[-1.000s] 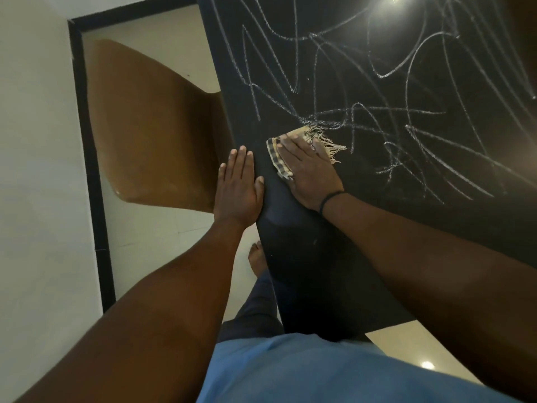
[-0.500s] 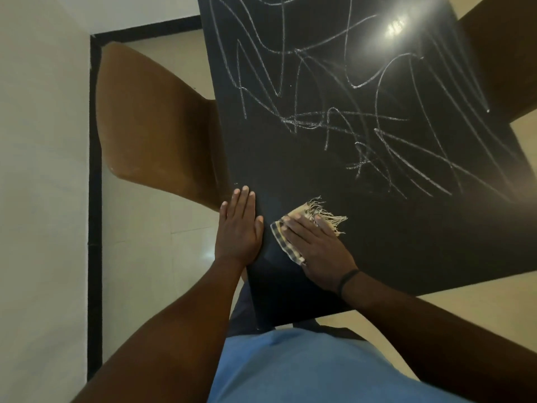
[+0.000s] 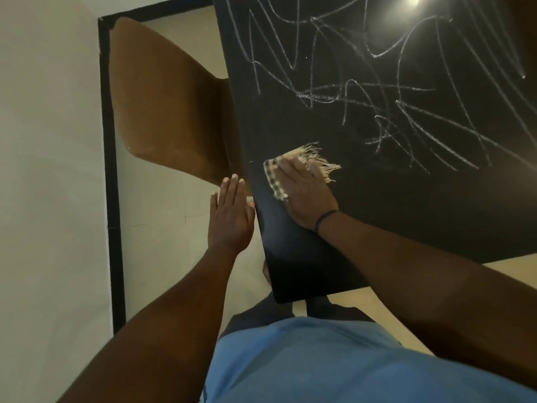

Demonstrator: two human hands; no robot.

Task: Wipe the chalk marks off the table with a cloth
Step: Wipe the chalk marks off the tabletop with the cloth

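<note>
Right hand point(image 3: 305, 193) flat, fingers straight and together, pressing the fringed checked cloth point(image 3: 293, 167) onto the black counter point(image 3: 290, 126) near its left edge. Chalk marks point(image 3: 377, 91) scrawled beyond the cloth. Left hand point(image 3: 231, 213) flat, fingers together, at the counter's edge beside a brown chair point(image 3: 165, 112).

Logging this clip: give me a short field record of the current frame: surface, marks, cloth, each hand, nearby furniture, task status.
surface: black table, glossy, with a light glare at its far end
marks: white chalk marks across the far and middle part; the near strip by the person looks free of them
cloth: checked cloth with a frayed fringe, flat on the table near its left edge
right hand: flat on the cloth, pressing it down
left hand: fingers straight, at the table's left edge
furniture: brown chair left of the table
status: wiping under way, most marks remain
</note>
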